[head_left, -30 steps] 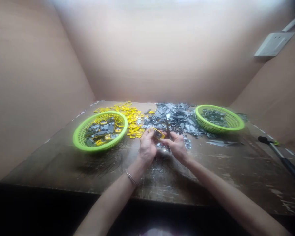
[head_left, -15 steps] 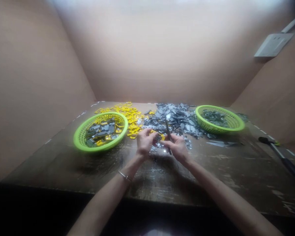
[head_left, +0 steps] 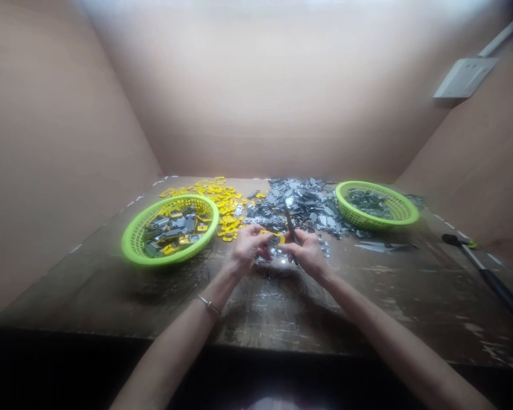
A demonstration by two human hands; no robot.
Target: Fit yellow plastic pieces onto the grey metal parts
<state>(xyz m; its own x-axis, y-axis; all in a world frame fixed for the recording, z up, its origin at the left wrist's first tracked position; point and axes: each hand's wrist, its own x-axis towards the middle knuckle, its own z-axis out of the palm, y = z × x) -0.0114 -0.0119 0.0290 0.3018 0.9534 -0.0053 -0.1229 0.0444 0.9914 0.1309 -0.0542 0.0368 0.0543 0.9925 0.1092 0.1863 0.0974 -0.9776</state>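
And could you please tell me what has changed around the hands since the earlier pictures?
The left hand has shifted slightly left and turned, now hiding more of the yellow-edged piece. Nothing was visibly let go: the right hand still grips the dark tool. The green baskets stayed put on the table.

Back wall [head_left: 260, 114], left wall [head_left: 47, 159], right wall [head_left: 491, 171]: 3 plain, pinkish-beige, around 1 worn brown table [head_left: 145, 307] with scuffed top. White socket plate [head_left: 465, 78] at upper right, pale conduit [head_left: 503, 34] rising from it. Bright glow [head_left: 260, 7] up top; dark area [head_left: 47, 370] below table front.
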